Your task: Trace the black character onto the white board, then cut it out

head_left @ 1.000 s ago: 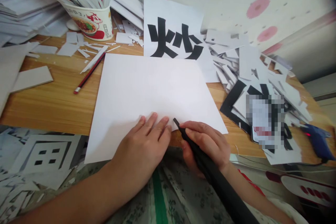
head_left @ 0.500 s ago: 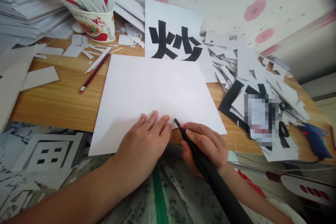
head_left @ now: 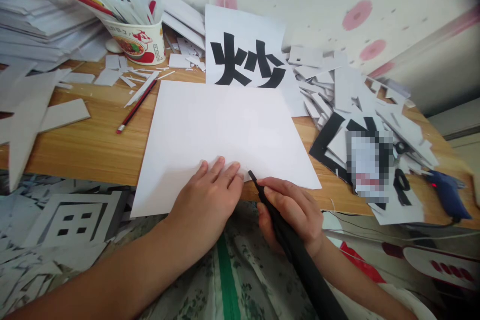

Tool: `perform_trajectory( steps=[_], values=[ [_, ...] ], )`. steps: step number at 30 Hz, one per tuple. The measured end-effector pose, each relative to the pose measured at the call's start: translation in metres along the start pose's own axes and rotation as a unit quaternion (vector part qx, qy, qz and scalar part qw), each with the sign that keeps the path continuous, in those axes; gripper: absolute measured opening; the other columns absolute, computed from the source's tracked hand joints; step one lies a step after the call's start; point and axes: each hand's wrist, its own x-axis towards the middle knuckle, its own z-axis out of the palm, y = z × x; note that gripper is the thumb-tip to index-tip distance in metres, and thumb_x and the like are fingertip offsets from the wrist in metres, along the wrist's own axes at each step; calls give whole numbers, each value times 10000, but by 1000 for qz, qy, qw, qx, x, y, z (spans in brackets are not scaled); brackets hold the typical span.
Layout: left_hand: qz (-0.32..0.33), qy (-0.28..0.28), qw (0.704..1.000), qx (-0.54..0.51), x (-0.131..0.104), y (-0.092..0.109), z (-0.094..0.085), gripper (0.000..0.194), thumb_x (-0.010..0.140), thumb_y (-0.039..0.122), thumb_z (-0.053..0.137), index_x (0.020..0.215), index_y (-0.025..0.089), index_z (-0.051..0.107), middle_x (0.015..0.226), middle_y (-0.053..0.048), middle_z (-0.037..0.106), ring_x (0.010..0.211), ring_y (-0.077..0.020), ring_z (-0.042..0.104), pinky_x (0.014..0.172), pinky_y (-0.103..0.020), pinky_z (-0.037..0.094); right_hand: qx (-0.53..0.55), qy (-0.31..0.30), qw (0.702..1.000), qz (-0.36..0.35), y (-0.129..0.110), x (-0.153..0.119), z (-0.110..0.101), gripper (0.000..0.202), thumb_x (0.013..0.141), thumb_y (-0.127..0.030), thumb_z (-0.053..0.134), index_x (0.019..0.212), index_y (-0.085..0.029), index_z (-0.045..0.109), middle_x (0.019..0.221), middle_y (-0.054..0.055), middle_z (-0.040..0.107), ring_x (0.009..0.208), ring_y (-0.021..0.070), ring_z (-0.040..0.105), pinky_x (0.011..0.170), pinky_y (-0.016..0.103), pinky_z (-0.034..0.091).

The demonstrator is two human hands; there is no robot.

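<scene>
A large blank white board lies across the front of the wooden table, its near edge overhanging slightly. My left hand rests flat on its near part with the fingers spread. In my right hand is a long black pen-shaped cutting tool, gripped near its front end. The narrow tip points at the near edge of the board, just right of my left fingers; whether it touches cannot be made out. Behind the board stands a white sheet with a large black printed character, its lower part covered by the board.
A red-and-black pencil lies left of the board. Farther back stands a paper cup full of strips. White offcuts are heaped at the right, near black cut pieces, a blurred-out phone and a blue glue gun. More cut scraps lie below the table edge.
The camera view has shifted slightly. Both hands keep nearly the same place on the board, and the tool tip stays by its near edge.
</scene>
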Motion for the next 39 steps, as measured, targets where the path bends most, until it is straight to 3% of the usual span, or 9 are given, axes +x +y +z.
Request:
perform_trajectory(
  steps=[29, 36, 39],
  values=[
    [-12, -54, 998, -6, 3, 2, -4, 362, 899, 50, 450, 1185, 126, 659, 1368, -128, 579, 1265, -375, 528, 1005, -582, 485, 14, -6, 1000, -2, -6, -16, -5, 273, 738, -39, 600, 993, -134, 614, 960, 176, 724, 873, 225, 719, 707, 333, 641],
    [-1, -23, 1000, 12, -1, -2, 2, 370, 898, 33, 421, 1161, 118, 667, 1334, -119, 611, 1237, -370, 555, 971, -570, 512, 22, 8, 1000, 8, -12, -21, -7, 303, 711, -34, 592, 996, -131, 628, 936, 162, 733, 838, 220, 728, 699, 298, 625],
    [18, 9, 1000, 16, -6, -7, 11, 346, 908, 85, 461, 1188, 150, 653, 1352, -93, 604, 1253, -351, 545, 980, -559, 507, 65, 47, 996, 48, -12, -25, -12, 330, 714, -46, 591, 1019, -165, 633, 952, 123, 737, 822, 204, 727, 683, 292, 615]
  ],
)
